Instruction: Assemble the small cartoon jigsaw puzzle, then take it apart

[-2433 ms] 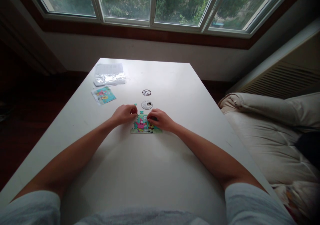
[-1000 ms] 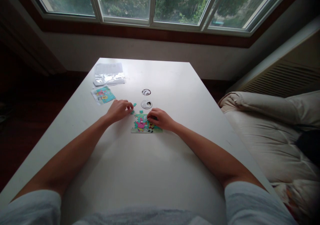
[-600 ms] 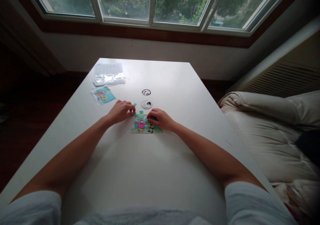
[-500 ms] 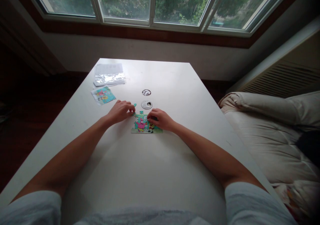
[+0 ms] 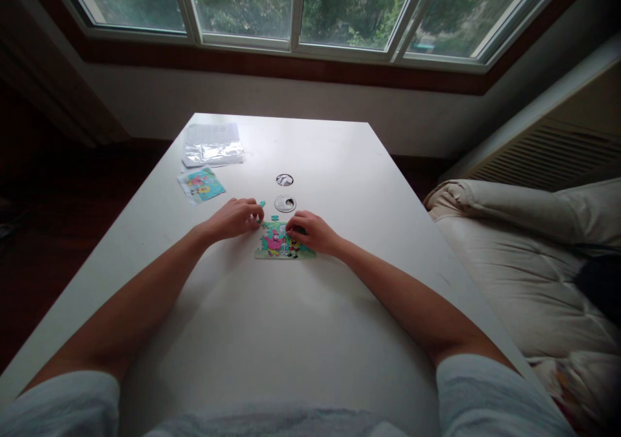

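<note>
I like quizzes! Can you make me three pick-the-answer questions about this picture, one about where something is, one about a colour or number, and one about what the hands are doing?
1. Where is the small picture card?
A. left of the puzzle
B. on the cushion
C. on the windowsill

2. How many round holes are in the white table?
A. none
B. two
C. five

3. What is the right hand doing?
A. waving in the air
B. holding a cup
C. resting on the puzzle

Answers: 1 A, it lies farther left on the table. 2 B, two holes sit beyond the puzzle. 3 C, its fingers lie on the puzzle's right part.
</note>
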`<state>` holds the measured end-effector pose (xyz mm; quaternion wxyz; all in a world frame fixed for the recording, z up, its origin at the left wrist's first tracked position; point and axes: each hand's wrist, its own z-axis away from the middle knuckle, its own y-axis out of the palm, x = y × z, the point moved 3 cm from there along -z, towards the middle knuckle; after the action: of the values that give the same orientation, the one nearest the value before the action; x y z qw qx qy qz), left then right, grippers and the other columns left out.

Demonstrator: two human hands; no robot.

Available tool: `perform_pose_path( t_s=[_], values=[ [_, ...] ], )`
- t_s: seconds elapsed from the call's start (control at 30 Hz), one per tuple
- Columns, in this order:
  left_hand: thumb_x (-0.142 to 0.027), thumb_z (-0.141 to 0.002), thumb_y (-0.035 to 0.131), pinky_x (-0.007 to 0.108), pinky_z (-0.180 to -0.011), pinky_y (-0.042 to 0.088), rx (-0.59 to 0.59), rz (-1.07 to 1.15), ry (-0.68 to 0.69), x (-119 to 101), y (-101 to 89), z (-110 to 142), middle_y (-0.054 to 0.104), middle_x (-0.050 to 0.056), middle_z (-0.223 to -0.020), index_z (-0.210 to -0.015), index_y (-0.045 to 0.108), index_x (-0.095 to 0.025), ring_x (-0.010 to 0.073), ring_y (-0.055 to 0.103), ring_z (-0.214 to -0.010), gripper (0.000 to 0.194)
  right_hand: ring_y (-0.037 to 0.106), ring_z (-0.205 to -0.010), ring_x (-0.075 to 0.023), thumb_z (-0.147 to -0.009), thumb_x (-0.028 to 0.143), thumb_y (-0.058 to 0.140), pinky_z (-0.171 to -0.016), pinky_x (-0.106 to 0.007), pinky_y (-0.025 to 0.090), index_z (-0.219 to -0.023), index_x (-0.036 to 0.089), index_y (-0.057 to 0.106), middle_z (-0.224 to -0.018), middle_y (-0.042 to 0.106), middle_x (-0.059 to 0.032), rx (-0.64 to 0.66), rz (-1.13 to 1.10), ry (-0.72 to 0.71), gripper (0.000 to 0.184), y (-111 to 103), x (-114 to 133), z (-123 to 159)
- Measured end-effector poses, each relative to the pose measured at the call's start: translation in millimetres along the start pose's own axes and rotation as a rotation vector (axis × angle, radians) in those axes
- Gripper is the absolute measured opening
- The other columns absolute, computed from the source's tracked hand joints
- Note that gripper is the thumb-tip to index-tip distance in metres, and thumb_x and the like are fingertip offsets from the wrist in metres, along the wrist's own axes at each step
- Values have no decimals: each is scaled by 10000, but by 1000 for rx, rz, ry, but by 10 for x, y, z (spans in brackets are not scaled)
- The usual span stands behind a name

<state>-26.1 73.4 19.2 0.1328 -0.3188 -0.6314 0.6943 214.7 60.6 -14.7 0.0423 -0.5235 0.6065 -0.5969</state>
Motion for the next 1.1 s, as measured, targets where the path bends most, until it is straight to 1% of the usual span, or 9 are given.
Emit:
perform_pose_path(
  t_s=[0.2,0.37,0.5,0.67,0.83,0.97,1.1],
  values=[
    [-322,-874,595,305,-778,419,-4,-67,2,5,4,-12,690,51,-981,-956,712,-228,209,644,-873,171,551,-860,-180,-908,194,665,-795,-287,424,-940,198,712,-889,630,-42,0,0,-6,57,8,-8,2],
    [-325,-859,600,282,-732,429,16,2,-11,40,17,-9,685,47,-973,-959,692,-215,191,638,-823,175,545,-855,-179,-908,198,662,-788,-287,419,-937,200,712,-887,626,-41,3,1,-2,58,11,-18,4],
    [-338,-832,622,273,-709,422,10,59,-22,54,15,0,691,34,-929,-930,660,-209,188,630,-814,167,545,-849,-175,-909,198,662,-784,-284,419,-937,199,712,-883,622,-38,1,-2,-11,57,9,-22,3],
    [-367,-816,629,256,-643,399,32,197,-108,41,32,-16,684,-3,-790,-869,660,-212,156,592,-695,167,548,-854,-175,-903,186,667,-789,-286,423,-936,200,711,-890,625,-37,-1,-7,-7,56,8,-17,6],
    [-392,-787,653,250,-626,408,35,365,-195,-10,114,-53,698,-10,-770,-852,671,-202,156,604,-703,202,548,-853,-175,-908,193,665,-792,-287,424,-936,202,711,-894,624,-37,-4,1,-8,54,21,-22,9],
    [-393,-774,654,255,-623,413,23,375,-243,-72,181,-70,712,-4,-783,-840,690,-199,164,618,-714,208,550,-866,-178,-911,194,661,-802,-291,425,-942,202,710,-897,627,-37,-4,5,-16,59,25,-30,4],
    [-389,-783,634,258,-610,400,-11,331,-251,-106,198,-74,710,-2,-779,-839,697,-207,164,618,-708,201,549,-867,-180,-908,190,659,-803,-295,424,-937,203,711,-897,627,-38,-2,3,-10,61,15,-23,0]
  ],
)
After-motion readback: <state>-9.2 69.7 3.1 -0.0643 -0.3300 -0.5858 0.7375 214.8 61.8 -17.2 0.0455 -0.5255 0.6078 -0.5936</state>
